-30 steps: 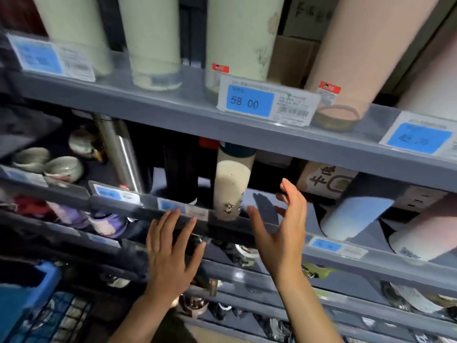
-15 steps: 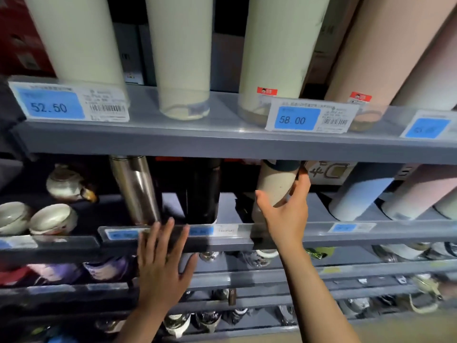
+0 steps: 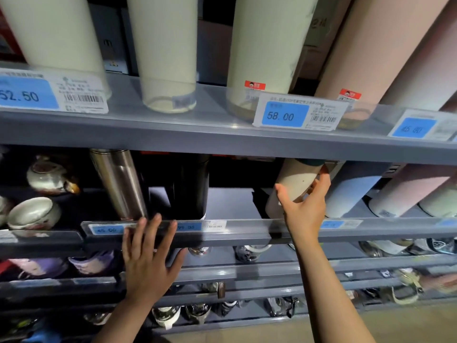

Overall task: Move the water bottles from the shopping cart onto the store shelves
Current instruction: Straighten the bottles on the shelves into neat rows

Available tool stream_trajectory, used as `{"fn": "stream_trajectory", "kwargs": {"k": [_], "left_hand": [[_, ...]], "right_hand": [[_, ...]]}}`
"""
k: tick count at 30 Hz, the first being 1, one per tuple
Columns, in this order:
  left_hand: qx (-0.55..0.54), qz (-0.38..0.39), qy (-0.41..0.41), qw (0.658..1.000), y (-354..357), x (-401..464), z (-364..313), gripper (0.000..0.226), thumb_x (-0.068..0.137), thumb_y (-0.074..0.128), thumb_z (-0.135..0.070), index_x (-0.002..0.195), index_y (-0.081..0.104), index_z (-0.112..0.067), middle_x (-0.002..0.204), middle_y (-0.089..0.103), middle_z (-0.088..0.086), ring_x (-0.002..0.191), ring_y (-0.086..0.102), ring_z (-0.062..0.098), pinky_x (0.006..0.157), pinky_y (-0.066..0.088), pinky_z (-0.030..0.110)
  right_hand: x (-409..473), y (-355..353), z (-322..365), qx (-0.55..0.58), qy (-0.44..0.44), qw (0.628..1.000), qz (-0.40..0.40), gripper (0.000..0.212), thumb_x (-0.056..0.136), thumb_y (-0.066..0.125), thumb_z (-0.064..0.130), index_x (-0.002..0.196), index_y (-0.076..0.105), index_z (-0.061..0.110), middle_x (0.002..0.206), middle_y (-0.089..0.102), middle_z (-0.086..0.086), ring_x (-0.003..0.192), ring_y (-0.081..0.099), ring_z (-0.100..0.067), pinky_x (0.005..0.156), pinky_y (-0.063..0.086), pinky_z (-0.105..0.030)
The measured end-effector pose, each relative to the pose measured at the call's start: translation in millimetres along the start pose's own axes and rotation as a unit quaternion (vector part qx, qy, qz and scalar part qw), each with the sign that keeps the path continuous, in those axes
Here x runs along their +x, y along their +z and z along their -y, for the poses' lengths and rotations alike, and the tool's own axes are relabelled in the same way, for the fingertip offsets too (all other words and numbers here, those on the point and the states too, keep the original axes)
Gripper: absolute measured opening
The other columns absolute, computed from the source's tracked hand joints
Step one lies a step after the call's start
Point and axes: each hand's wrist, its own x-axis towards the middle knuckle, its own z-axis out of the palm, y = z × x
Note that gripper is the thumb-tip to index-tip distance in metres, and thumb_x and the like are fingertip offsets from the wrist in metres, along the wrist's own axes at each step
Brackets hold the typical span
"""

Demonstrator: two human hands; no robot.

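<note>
A cream cylindrical water bottle with a dark cap [image 3: 294, 184] is gripped by the right hand [image 3: 305, 206] on the middle grey metal shelf [image 3: 247, 233], thumb and fingers [image 3: 322, 186] curled round its lower body. The left hand [image 3: 148, 261] is held flat with spread fingers against the shelf's front rail. A brushed steel flask [image 3: 118, 184] and a black bottle [image 3: 190, 186] are seen to the left, a pale blue bottle [image 3: 351, 191] just to the right. Tall cream tumblers [image 3: 165, 50] are ranged on the upper shelf [image 3: 197, 134], behind a blue price label reading 58.00 [image 3: 284, 115]
</note>
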Motion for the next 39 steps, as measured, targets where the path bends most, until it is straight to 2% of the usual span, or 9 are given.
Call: {"fn": "stream_trajectory", "kwargs": {"k": [5,8,11,15,17,20,26,35,39], "left_hand": [[0.014,-0.011,0.0,1.0,2.2,0.4,0.5,0.067,0.092,0.05,-0.052,0.149,0.032,-0.023,0.147,0.038,0.015,0.148,0.016,0.028,0.113,0.022,0.06],[0.024,-0.013,-0.003,1.0,5.0,-1.0,0.7,0.068,0.087,0.055,-0.052,0.146,0.037,-0.021,0.148,0.036,0.013,0.148,0.017,0.028,0.114,0.022,0.059],[0.035,-0.01,0.002,0.999,4.9,-1.3,1.3,0.074,0.088,0.053,-0.054,0.151,0.029,-0.024,0.154,0.029,0.01,0.148,0.016,0.028,0.115,0.02,0.057],[0.032,-0.006,0.005,0.999,-0.3,0.2,0.5,0.067,0.092,0.05,-0.055,0.148,0.034,-0.022,0.151,0.034,0.012,0.148,0.017,0.028,0.113,0.024,0.058],[0.015,0.004,0.006,1.0,-4.4,1.0,1.9,0.058,0.095,0.045,-0.054,0.141,0.041,-0.019,0.149,0.036,0.013,0.149,0.016,0.027,0.113,0.025,0.058],[0.0,0.023,0.015,1.0,-8.7,1.4,4.7,0.052,0.097,0.043,-0.052,0.137,0.045,-0.019,0.15,0.036,0.013,0.148,0.017,0.028,0.115,0.023,0.057],[-0.02,0.013,0.027,0.999,-11.6,0.9,5.1,0.061,0.089,0.058,-0.048,0.141,0.043,-0.021,0.149,0.038,0.012,0.139,0.033,0.035,0.112,0.028,0.06],[-0.043,-0.001,0.004,0.999,-3.9,-1.3,5.5,0.062,0.086,0.059,-0.05,0.139,0.046,-0.021,0.147,0.04,0.01,0.145,0.026,0.029,0.115,0.023,0.058],[-0.047,0.007,0.007,0.999,-3.5,-1.7,6.4,0.06,0.09,0.055,-0.051,0.142,0.043,-0.022,0.148,0.039,0.01,0.144,0.027,0.03,0.112,0.026,0.061]], "right_hand": [[-8.2,0.1,-0.9,0.024,-0.021,0.999,-0.031,0.098,0.073,0.081,0.042,0.148,0.019,0.025,0.145,0.04,-0.009,0.132,0.044,-0.025,0.106,0.04,-0.049],[-30.1,-4.9,16.8,0.029,-0.162,0.98,-0.109,0.083,0.081,0.074,0.037,0.145,0.026,0.014,0.145,0.035,-0.015,0.137,0.035,-0.029,0.113,0.032,-0.047],[-61.0,17.0,44.6,0.045,-0.285,0.956,-0.056,0.066,0.084,0.069,0.025,0.137,0.034,0.005,0.136,0.041,-0.021,0.132,0.037,-0.027,0.112,0.03,-0.034],[-96.0,69.6,76.3,0.067,-0.204,0.97,0.118,0.081,0.084,0.071,0.034,0.145,0.019,0.028,0.148,0.028,-0.018,0.141,0.025,-0.021,0.114,0.019,-0.019],[-102.6,89.5,88.2,0.058,-0.167,0.974,0.143,0.083,0.082,0.07,0.043,0.144,0.014,0.034,0.149,0.029,-0.018,0.14,0.026,-0.022,0.108,0.022,-0.017],[-105.4,105.6,98.6,0.038,-0.14,0.98,0.139,0.087,0.08,0.073,0.043,0.143,0.015,0.032,0.146,0.038,-0.013,0.131,0.04,-0.026,0.093,0.04,-0.031],[-100.5,103.1,89.1,0.02,-0.141,0.985,0.093,0.086,0.078,0.076,0.022,0.146,0.024,0.013,0.142,0.044,-0.018,0.126,0.048,-0.036,0.094,0.043,-0.041],[-84.5,82.5,77.2,0.025,-0.108,0.992,0.06,0.094,0.076,0.081,0.02,0.137,0.013,0.041,0.133,0.032,0.013,0.128,0.041,-0.012,0.099,0.034,-0.022],[-89.3,88.9,73.6,0.009,-0.109,0.992,0.067,0.093,0.077,0.081,0.021,0.144,0.016,0.025,0.143,0.039,-0.003,0.133,0.041,-0.025,0.1,0.036,-0.031]]}}
